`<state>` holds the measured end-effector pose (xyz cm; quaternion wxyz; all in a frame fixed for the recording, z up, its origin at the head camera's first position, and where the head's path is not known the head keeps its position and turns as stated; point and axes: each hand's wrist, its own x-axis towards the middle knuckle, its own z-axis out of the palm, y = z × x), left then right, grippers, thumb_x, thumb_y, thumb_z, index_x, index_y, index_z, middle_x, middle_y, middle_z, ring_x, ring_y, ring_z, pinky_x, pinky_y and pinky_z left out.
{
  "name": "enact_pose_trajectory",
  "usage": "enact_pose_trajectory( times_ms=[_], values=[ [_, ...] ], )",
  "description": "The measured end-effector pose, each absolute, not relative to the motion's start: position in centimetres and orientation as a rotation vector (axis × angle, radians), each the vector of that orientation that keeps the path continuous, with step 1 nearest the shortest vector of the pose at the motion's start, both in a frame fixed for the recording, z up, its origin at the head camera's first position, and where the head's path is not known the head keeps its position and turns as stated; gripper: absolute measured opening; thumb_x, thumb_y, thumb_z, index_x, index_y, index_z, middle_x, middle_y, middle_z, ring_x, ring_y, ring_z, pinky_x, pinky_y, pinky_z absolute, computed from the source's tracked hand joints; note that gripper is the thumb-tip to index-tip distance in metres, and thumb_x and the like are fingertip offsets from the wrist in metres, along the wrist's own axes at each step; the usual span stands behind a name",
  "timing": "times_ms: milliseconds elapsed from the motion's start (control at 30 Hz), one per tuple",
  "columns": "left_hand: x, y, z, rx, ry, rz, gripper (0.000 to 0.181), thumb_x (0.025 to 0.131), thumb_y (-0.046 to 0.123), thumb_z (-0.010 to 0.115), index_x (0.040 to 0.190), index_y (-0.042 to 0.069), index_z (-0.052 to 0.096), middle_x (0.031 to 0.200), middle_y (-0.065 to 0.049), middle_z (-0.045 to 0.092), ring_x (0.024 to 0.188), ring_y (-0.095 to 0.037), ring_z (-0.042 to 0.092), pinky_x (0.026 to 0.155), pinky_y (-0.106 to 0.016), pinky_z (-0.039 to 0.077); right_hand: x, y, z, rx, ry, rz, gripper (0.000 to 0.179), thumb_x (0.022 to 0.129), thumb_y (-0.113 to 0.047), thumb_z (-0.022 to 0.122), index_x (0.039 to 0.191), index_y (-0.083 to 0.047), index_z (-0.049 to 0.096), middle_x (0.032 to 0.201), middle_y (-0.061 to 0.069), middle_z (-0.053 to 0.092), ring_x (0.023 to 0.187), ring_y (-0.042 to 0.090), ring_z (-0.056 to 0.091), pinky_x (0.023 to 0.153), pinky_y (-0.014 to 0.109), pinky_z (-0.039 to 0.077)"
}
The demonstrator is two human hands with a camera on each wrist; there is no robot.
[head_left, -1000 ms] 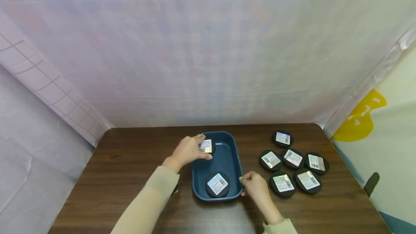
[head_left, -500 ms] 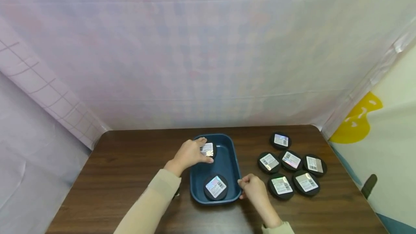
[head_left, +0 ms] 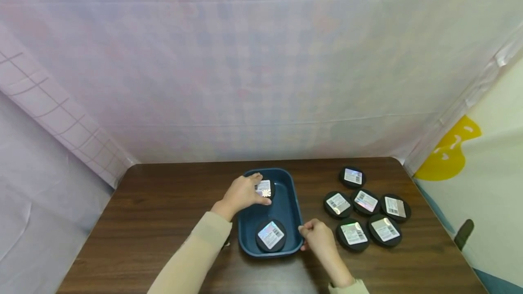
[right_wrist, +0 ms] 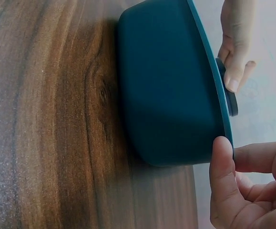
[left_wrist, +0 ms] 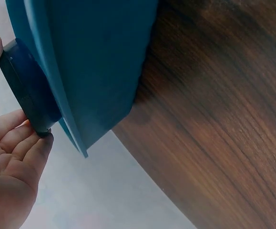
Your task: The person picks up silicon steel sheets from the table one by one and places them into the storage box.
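My left hand (head_left: 240,195) grips a flat, round black container (head_left: 264,187) with a white barcode label, between thumb and fingers. In the left wrist view this black container (left_wrist: 25,83) is held by its edge at the rim of the blue tray. The deep blue rectangular tray (head_left: 288,205) stands on the table. A second labelled black container (head_left: 271,236) lies flat inside its near end. My right hand (head_left: 320,237) pinches the tray's near right rim. In the right wrist view, the thumb of this hand (right_wrist: 252,186) lies outside the tray wall.
Several similar labelled round black containers (head_left: 367,202) lie in a group on the brown wooden table (head_left: 163,203), right of the tray. A pale patterned cloth (head_left: 261,67) hangs behind the table. At the right is a cloth with a yellow shape (head_left: 445,158).
The head view has shifted slightly. My left hand has edged a little to the right over the tray with the black container. The right hand keeps its pinch on the rim.
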<state>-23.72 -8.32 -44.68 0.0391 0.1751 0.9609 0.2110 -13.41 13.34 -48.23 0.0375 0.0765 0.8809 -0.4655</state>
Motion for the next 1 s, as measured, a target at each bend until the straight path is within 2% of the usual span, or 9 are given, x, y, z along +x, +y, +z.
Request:
enact_pose_trajectory(
  times_ms=[367, 1000],
  values=[
    [-23.8, -7.9, -45.5, 0.596, 2.967, 0.612, 0.084, 0.068, 0.048, 0.078, 0.130, -0.001, 0.051, 0.135, -0.015, 0.048, 0.124, -0.030, 0.046, 0.100, -0.043, 0.040, -13.4, 13.3, -48.1, 0.251, 2.687, -1.440, 0.016, 0.084, -0.009, 0.063, 0.085, 0.006, 0.057, 0.061, 0.005, 0.056, 0.043, 0.015, 0.059, 0.048, 0.025, 0.047],
    [-23.8, -7.2, -46.5, 0.581, 2.978, 0.522, 0.084, 0.066, 0.049, 0.079, 0.129, -0.001, 0.052, 0.132, -0.015, 0.052, 0.119, -0.030, 0.051, 0.097, -0.041, 0.043, -13.4, 13.2, -48.3, 0.235, 2.689, -1.458, 0.015, 0.084, -0.008, 0.063, 0.083, 0.006, 0.058, 0.059, 0.003, 0.057, 0.043, 0.015, 0.059, 0.046, 0.026, 0.049]
  ],
)
